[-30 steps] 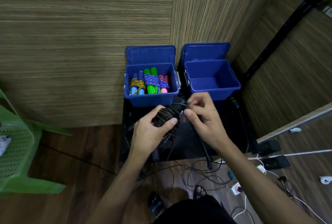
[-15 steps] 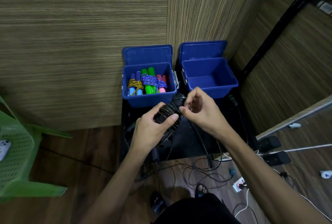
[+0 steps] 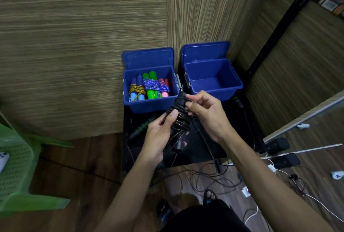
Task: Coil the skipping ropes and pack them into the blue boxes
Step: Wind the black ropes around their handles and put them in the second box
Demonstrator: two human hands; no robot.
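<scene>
Hands together before the boxes [image 3: 214, 82]: I am gripping the black rope [image 3: 179, 118] bundle with my left hand [image 3: 158, 138], its long axis pointing up toward them, while my right hand [image 3: 206, 114] is pinching a strand.

A single wide-angle head-worn camera looks steeply down and forward, close above both hands, toward two open blue plastic boxes [image 3: 149, 101] against a wood-grain wall [image 3: 74, 45].
</scene>
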